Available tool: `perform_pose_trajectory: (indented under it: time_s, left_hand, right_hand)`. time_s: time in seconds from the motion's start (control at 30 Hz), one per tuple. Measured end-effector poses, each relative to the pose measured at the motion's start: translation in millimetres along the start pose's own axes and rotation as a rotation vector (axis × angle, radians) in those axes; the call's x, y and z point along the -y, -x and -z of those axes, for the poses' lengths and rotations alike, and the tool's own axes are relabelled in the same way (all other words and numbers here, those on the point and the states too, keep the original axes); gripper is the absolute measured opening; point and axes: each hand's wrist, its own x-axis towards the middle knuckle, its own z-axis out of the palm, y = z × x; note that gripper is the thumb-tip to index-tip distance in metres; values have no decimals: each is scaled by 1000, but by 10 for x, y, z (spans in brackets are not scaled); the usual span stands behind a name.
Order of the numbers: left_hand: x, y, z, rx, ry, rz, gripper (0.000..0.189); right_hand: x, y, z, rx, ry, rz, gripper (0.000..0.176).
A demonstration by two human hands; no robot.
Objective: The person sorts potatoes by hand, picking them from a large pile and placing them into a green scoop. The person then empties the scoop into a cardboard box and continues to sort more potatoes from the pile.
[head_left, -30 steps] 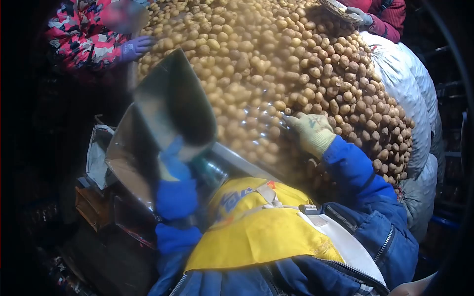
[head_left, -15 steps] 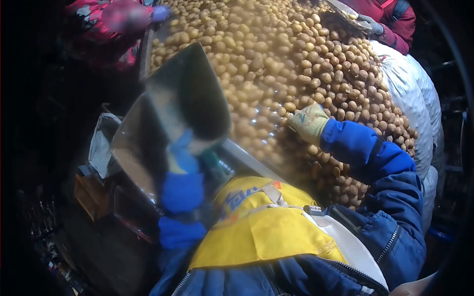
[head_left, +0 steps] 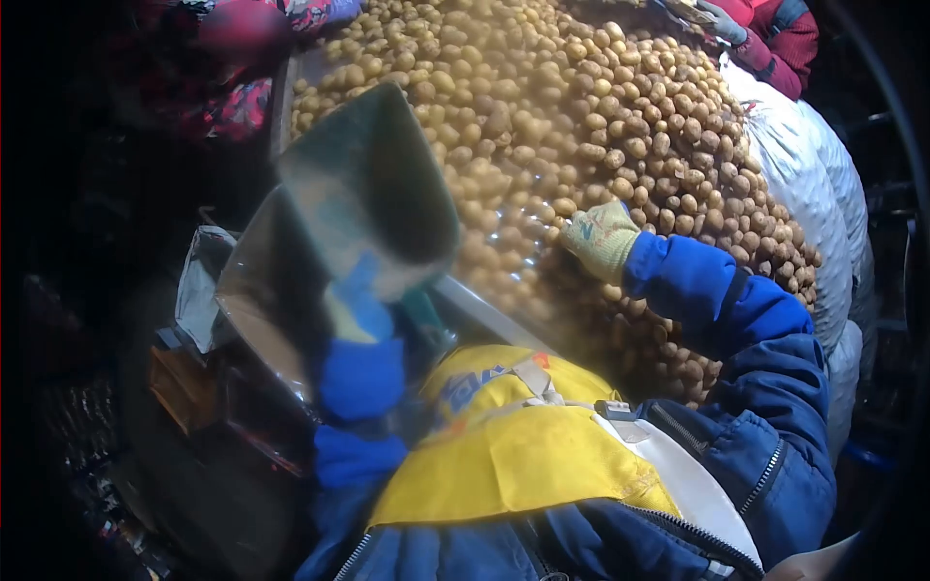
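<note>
A large, dark green scoop (head_left: 412, 169) lies tilted across the left side of the potatoes (head_left: 668, 145), hazy from dirt or glare on the lens. My left hand (head_left: 360, 295), in a blue and pale glove, is closed at the scoop's lower edge; its fingers look smeared. A green part (head_left: 421, 315), perhaps the handle, shows just right of that hand. My right hand (head_left: 601, 240), in a yellowish knitted glove, rests on the potato heap with its fingers curled down. What those fingers hold, if anything, is hidden.
A metal edge (head_left: 494, 315) borders the heap near my yellow apron (head_left: 523, 445). White sacks (head_left: 804, 184) stand at the right. One person's maroon sleeve (head_left: 790, 48) is at the top right, another's pink patterned sleeve (head_left: 242, 107) top left. A brown box (head_left: 182, 387) is at the lower left.
My right hand has shifted slightly left. The scoop and left hand have barely moved. The person at the top left has moved up and rightward; the hand at the top right has shifted slightly up.
</note>
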Motion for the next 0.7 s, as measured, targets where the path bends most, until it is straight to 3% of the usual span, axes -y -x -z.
perform_pose_trajectory:
  time_s: [0.1, 0.2, 0.27, 0.37, 0.43, 0.47, 0.53, 0.6, 0.7]
  left_hand:
    - [249, -158, 194, 9, 14, -38, 38]
    - [145, -178, 211, 16, -62, 36, 44]
    - [52, -92, 114, 41, -5, 72, 44]
    - [375, -363, 477, 52, -74, 59, 43]
    - [114, -180, 224, -6, -52, 118, 43]
    - [-15, -80, 86, -46, -26, 165, 42]
    - [535, -421, 559, 58, -69, 13, 41]
    - [568, -445, 601, 84, -141, -52, 39]
    - [433, -354, 456, 10, -174, 43, 37]
  right_hand:
    - [-31, -16, -98, 32, 6, -5, 20]
    - [-50, 144, -231, -180, 133, 101, 20]
    - [-48, 146, -238, -79, 127, 80, 22]
    - [22, 45, -140, 31, 92, 38, 21]
    - [-13, 19, -71, 58, 26, 65, 22]
    - [-67, -9, -141, 12, 53, 91, 23]
    - [-173, -50, -391, -72, 102, 144, 26]
    - [-115, 102, -249, -109, 27, 122, 21]
    - [-72, 148, -287, -115, 77, 76, 20]
